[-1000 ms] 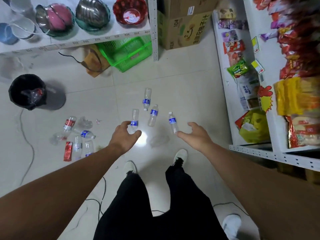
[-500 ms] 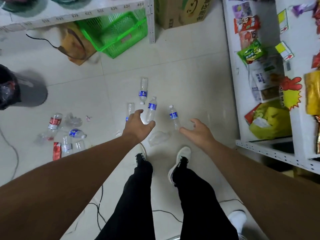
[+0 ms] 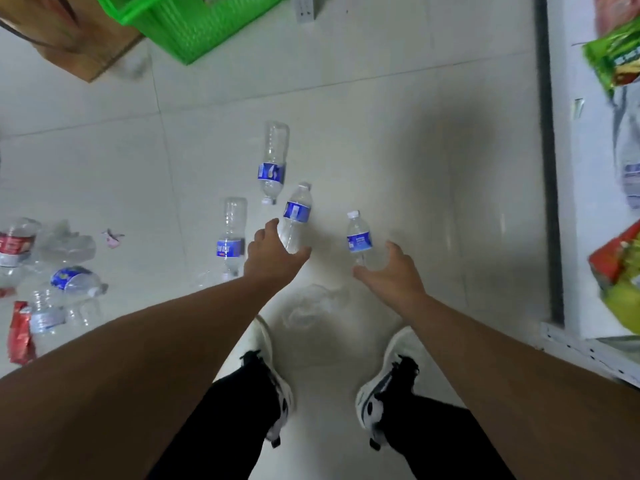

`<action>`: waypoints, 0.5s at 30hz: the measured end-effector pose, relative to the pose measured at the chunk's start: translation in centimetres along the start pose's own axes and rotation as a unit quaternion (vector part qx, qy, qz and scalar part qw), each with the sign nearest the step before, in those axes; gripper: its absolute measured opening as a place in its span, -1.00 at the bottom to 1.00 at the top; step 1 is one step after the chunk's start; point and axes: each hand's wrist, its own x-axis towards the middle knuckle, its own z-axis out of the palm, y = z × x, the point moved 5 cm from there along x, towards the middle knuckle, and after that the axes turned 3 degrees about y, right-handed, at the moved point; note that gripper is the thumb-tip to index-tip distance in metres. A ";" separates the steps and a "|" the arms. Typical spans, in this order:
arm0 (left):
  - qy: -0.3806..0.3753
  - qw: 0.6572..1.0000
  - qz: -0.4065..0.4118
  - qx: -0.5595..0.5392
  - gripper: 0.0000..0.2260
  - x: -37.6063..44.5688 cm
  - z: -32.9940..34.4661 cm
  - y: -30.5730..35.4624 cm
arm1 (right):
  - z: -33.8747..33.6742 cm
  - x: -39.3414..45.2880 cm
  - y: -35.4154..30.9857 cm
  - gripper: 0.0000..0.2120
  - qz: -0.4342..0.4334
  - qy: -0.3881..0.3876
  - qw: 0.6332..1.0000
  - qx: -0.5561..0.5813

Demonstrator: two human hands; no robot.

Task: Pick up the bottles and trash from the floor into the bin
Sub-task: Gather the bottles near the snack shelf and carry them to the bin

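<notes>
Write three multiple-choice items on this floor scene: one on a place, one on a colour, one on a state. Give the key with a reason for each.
1. Where is the green basket?
A. upper left, on the floor
B. between the shoes
C. on the right-hand shelf

2. What colour is the label on the bottle nearest the right hand?
A. red
B. blue
C. yellow

3. How is the left hand?
A. closed in a fist
B. open, reaching at a bottle
C. carrying a bag

Key: 1 A, it sits at the top left of the floor; 2 B, the band is blue; 3 B, thumb and fingers are spread by the bottle.
</notes>
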 end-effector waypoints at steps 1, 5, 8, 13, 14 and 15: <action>0.007 1.000 0.004 0.007 -0.12 1.6 1.8 -0.4 | 1.0 2.0 0.9 -0.08 0.002 -0.002 1.000 -0.007; 0.040 0.999 0.011 0.012 -0.05 7.7 8.0 -2.6 | 4.9 8.9 3.4 -0.06 0.017 0.024 0.999 -0.031; 0.083 0.996 0.018 0.029 0.00 10.9 10.7 -3.3 | 7.4 12.5 4.2 -0.14 0.023 0.057 0.997 -0.037; 0.137 0.990 0.009 0.007 -0.25 15.3 13.6 -4.7 | 11.3 16.9 4.2 -0.26 -0.001 0.113 0.991 -0.072; 0.153 0.988 0.016 -0.009 -0.36 15.6 13.8 -4.9 | 11.9 17.4 4.1 -0.28 -0.005 0.123 0.990 -0.070; 0.169 0.985 0.026 -0.022 -0.47 15.8 13.9 -5.0 | 12.4 17.7 4.0 -0.31 -0.010 0.137 0.988 -0.067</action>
